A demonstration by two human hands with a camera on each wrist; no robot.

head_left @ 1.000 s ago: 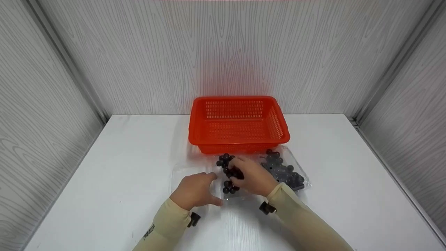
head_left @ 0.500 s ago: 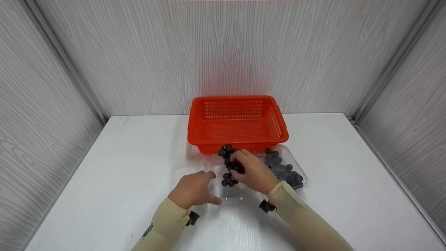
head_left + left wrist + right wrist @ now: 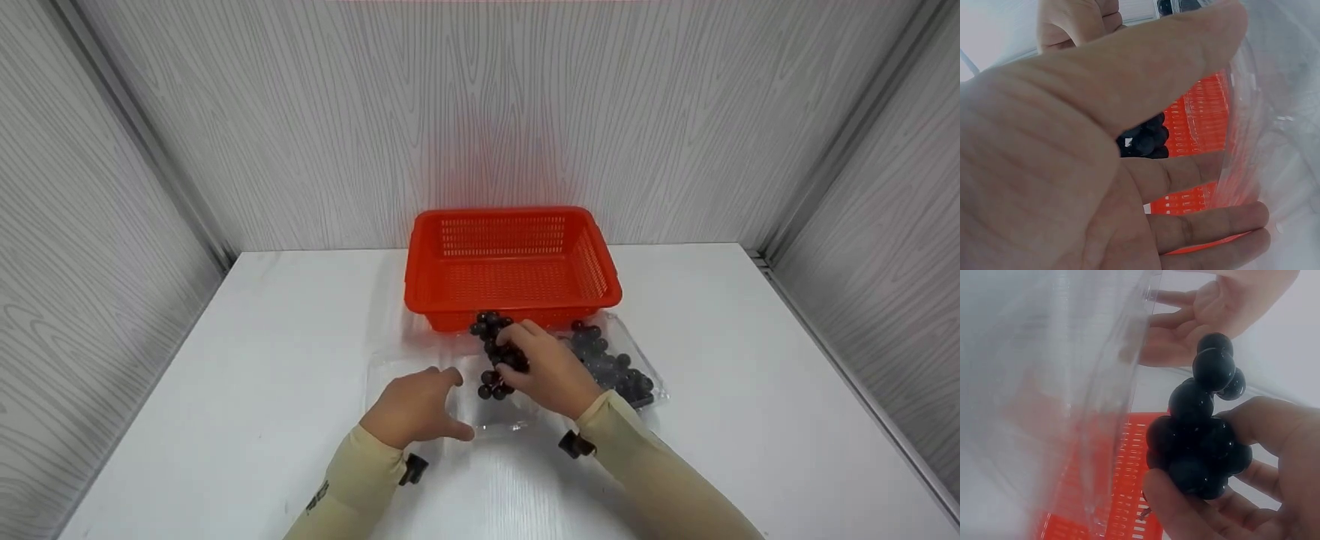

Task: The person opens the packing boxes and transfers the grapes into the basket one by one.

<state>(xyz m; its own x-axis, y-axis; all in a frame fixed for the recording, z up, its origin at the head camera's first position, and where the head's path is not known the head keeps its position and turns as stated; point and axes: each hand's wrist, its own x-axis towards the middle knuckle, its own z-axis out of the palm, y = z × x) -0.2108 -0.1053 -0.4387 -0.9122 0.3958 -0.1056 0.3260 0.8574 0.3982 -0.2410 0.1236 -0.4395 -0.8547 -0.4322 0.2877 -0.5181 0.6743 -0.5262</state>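
Observation:
A bunch of dark grapes (image 3: 491, 349) hangs from my right hand (image 3: 551, 367), gripped between thumb and fingers. In the right wrist view the grapes (image 3: 1196, 444) show round and glossy. Below the bunch lies a clear plastic container (image 3: 487, 427), its near edge visible in the head view. My left hand (image 3: 412, 409) is at the container's left part, thumb and fingers spread apart. The left wrist view shows the fingers (image 3: 1213, 219) nearly straight against the clear plastic (image 3: 1292, 140); how firmly they touch, I cannot tell.
A red plastic basket (image 3: 510, 309) stands just behind the container, with no contents visible. To the right, a second clear container (image 3: 637, 352) holds more dark grapes (image 3: 630, 379), partly behind the right hand. White table (image 3: 225, 420), with grey wood-grain walls (image 3: 337, 112) around it.
My right hand has raised the grape bunch and carried it slightly away from me, off the clear container's near part. The left hand has barely moved.

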